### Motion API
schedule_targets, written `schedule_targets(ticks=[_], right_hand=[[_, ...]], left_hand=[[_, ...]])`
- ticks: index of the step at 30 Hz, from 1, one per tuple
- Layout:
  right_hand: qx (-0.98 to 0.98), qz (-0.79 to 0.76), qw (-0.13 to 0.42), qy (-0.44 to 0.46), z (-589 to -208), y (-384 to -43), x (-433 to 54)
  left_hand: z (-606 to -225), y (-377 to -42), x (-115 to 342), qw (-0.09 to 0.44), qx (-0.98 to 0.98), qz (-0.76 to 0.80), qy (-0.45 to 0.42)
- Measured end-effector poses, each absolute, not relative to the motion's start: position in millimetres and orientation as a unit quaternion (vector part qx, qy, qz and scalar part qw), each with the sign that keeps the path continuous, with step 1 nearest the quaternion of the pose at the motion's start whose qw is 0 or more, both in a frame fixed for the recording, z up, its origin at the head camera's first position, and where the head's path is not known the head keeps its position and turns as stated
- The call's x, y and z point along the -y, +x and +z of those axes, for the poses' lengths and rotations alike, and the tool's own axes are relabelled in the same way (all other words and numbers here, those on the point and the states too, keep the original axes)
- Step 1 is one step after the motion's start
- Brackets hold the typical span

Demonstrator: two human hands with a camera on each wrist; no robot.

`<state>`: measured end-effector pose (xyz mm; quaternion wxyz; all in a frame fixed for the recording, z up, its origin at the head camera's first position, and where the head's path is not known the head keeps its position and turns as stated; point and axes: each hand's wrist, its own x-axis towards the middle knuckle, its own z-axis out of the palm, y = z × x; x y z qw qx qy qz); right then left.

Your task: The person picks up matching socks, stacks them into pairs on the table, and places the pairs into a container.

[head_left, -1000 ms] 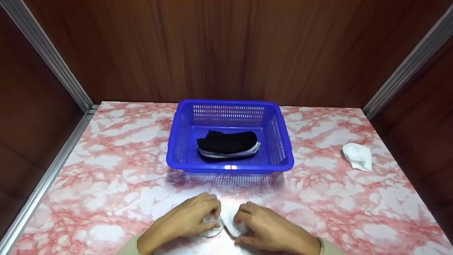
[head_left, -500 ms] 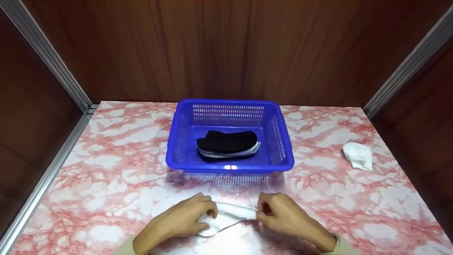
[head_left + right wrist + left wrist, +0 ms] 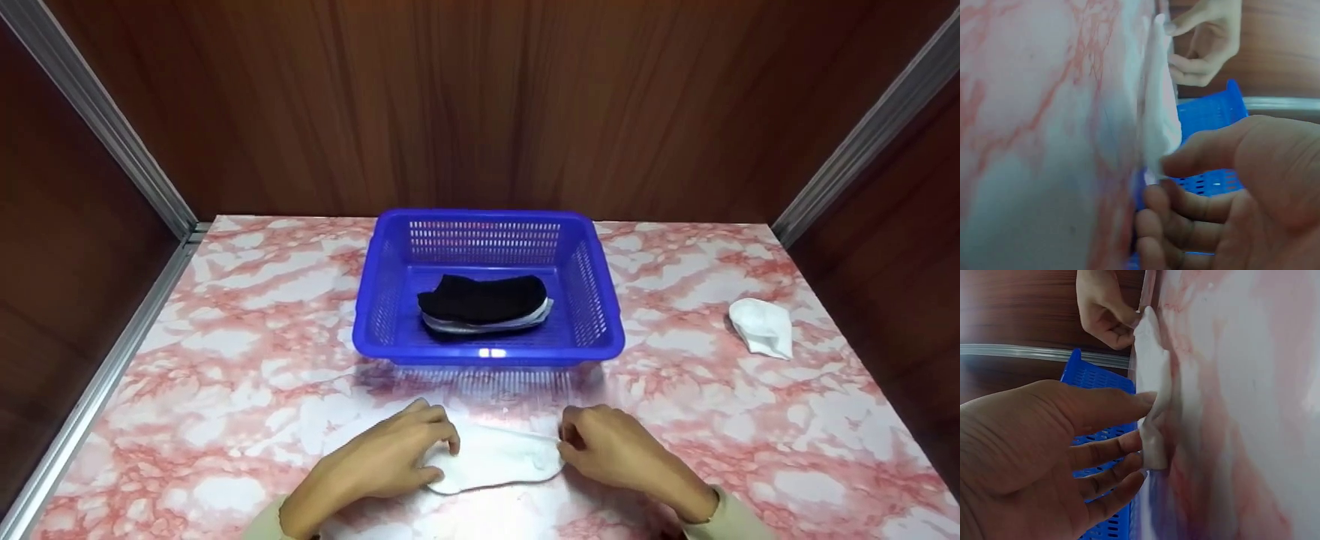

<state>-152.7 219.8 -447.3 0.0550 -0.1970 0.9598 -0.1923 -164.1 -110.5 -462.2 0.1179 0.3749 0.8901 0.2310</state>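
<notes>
A white sock (image 3: 499, 457) lies stretched out lengthwise on the table in front of the basket. Its left end is under my left hand (image 3: 390, 454), whose bent thumb and index finger hold it down; in the left wrist view the cloth bunches up between that thumb (image 3: 1143, 404) and the fingers. With thumb and fingertips, my right hand (image 3: 619, 454) pinches the sock's right end. The right wrist view has the sock (image 3: 1159, 107) running from those fingertips toward the other hand.
A blue plastic basket (image 3: 487, 352) stands behind the hands. Inside lies a stack of socks, a black sock (image 3: 484, 298) on top with white and grey ones beneath. Another white sock (image 3: 761, 328) lies at the table's right. Brown panels (image 3: 480, 105) enclose the marbled table (image 3: 247, 360).
The right hand has moved right with the sock's end, drawing the sock from folded between both hands to long and flat. The left hand has stayed almost in place.
</notes>
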Motion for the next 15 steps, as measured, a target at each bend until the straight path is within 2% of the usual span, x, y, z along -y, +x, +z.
schedule_targets(ticks=[4,7,9,11,13,15], right_hand=[[-0.952,-0.163,-0.028,-0.259,-439.3,-145.8,-216.8],[-0.919,-0.156,-0.083,-0.353,-439.2,-141.0,-212.6],[-0.896,-0.16,-0.074,-0.408,-443.2,-139.4,-210.7],[-0.884,-0.163,-0.04,-0.437,-447.7,-138.8,-209.9],[-0.884,-0.162,-0.009,-0.439,-451.8,-139.1,-210.0],[-0.887,-0.158,0.0,-0.434,-455.2,-140.5,-210.8]], left_hand=[[-457.0,-162.0,113.4,0.115,-0.888,0.242,0.375],[-456.1,-160.3,114.3,0.112,-0.887,0.237,0.379],[-457.3,-159.6,113.8,0.11,-0.89,0.224,0.381],[-459.1,-158.8,113.4,0.108,-0.894,0.209,0.38],[-460.7,-158.0,113.1,0.107,-0.898,0.199,0.376],[-462.2,-157.5,112.6,0.104,-0.902,0.189,0.373]])
